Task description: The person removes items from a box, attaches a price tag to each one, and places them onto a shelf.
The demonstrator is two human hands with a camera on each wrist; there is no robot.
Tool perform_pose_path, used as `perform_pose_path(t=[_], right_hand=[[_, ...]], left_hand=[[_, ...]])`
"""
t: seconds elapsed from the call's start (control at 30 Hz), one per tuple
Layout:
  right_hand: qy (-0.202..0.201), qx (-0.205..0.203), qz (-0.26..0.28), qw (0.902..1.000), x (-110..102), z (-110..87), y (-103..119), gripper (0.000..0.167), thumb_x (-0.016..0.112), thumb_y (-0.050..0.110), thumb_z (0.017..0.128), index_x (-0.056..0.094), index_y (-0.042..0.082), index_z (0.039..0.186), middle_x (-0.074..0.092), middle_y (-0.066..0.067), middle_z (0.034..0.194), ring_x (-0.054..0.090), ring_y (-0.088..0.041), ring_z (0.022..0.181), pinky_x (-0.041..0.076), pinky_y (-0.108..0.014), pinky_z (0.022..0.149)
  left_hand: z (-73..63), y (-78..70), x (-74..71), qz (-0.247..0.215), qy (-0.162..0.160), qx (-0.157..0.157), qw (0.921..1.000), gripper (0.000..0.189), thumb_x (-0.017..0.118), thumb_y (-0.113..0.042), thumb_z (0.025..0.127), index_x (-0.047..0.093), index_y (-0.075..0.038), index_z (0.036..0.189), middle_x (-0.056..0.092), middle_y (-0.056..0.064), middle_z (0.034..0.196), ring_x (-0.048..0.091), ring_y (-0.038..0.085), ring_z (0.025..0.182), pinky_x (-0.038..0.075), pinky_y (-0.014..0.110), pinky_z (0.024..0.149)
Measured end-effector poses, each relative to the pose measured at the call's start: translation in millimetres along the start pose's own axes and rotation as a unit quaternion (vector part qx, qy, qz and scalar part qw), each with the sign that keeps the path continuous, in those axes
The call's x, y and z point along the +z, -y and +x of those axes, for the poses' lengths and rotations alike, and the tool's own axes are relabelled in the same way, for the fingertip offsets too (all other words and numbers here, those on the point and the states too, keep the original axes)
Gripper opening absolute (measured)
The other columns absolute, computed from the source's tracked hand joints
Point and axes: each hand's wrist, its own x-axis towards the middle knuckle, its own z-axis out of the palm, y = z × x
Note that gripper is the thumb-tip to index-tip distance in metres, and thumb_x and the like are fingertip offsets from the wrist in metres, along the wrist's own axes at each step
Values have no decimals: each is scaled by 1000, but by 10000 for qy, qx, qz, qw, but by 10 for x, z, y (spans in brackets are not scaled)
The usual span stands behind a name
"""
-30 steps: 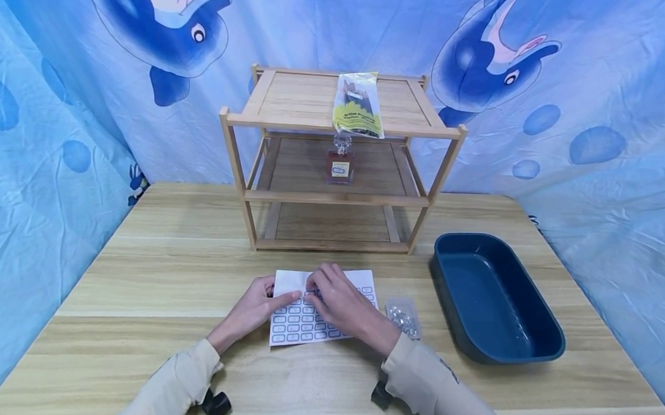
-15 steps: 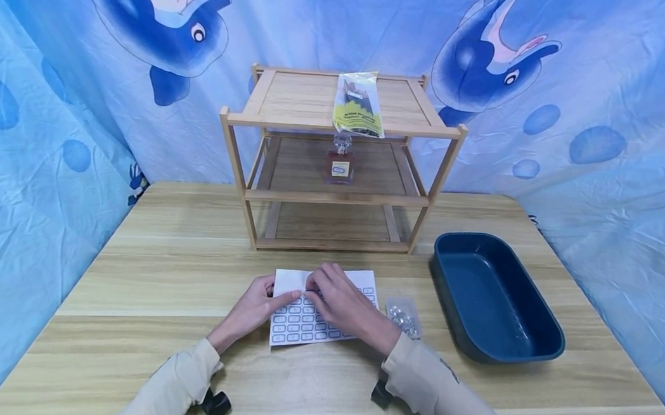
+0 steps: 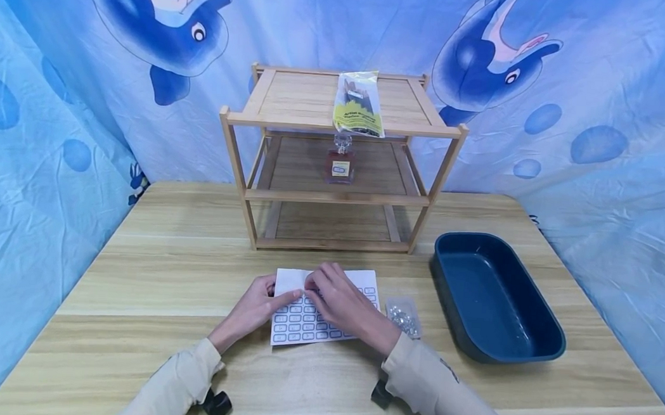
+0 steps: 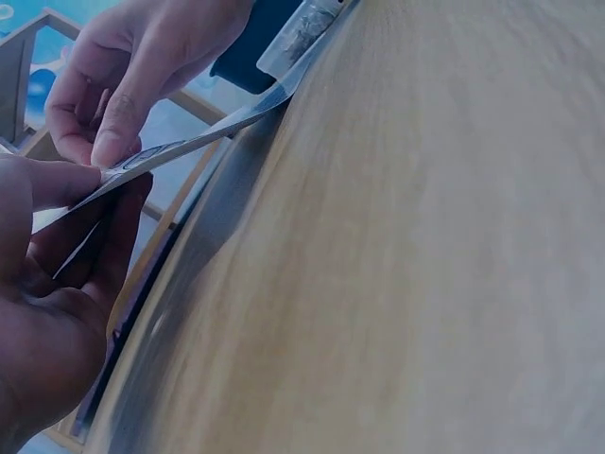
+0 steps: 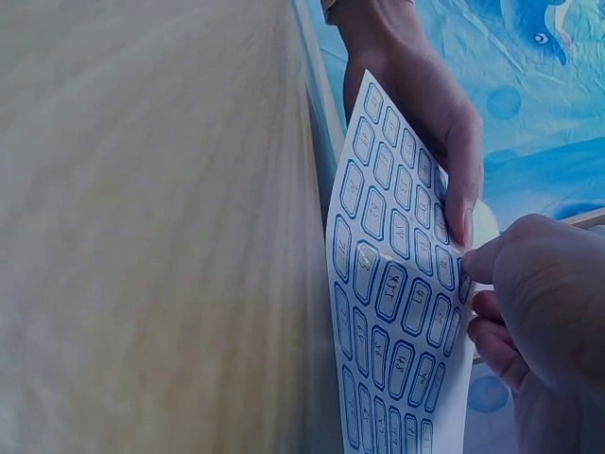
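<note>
A white sheet of sticker labels (image 3: pixel 296 329), printed with rows of blue-outlined, numbered labels, is held above the table. My left hand (image 3: pixel 254 310) grips its left side, thumb on top and fingers underneath. My right hand (image 3: pixel 342 303) reaches over the sheet, its thumb and index finger pinching at a label near the upper rows, right by the left thumb tip. In the right wrist view the sheet (image 5: pixel 392 288) bends slightly under these fingertips (image 5: pixel 480 265). Seen edge-on in the left wrist view, the sheet (image 4: pixel 213 135) curves away toward the right. The pinched label is mostly hidden by the fingers.
Behind the hands stands a three-tier wooden shelf (image 3: pixel 335 198); a perfume bottle (image 3: pixel 340 168) is on its middle tier and a yellow-and-white packet (image 3: pixel 359 104) on top. A small clear bag of shiny pieces (image 3: pixel 403 317) and a dark blue tub (image 3: pixel 458 304) lie to the right.
The sheet shifts very slightly to the right. Both hands keep nearly the same place and hold, with the right fingertips staying at the label.
</note>
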Motion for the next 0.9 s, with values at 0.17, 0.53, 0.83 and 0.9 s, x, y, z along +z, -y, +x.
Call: perform_pose_path(t=[0.17,0.53,0.83,0.9], right_hand=[[-80,-223,-67,9997,-9,8,-8,14,74,10,96,66,7,107,59,-4,105,57,-21,102,53,-28,89],[-197,-592,-427,9971,-9,9,-10,15,77,9,93,67,8,104,61,-4,103,57,-19,97,52,-26,85],[-106,-398,-386,9984,-34,9,8,23,76,12,95,68,8,116,64,-5,111,59,-20,105,54,-27,90],[-104,-411,-359,9985,-38,10,9,23,76,12,95,69,8,116,64,-5,112,59,-20,106,54,-27,91]], left_hand=[[0,-2,-1,-151,-26,-140,9998,38,67,-15,101,61,13,125,74,18,99,74,25,82,60,31,71],[-1,22,12,-399,-72,-249,9989,38,66,-15,102,60,14,125,75,19,99,75,23,80,61,33,70],[-5,20,0,-569,-8,-225,9981,38,64,-15,103,59,16,125,75,21,98,75,22,79,62,32,70],[-6,20,-5,-592,18,-206,9980,38,63,-15,104,59,16,125,75,22,99,75,22,79,62,33,70]])
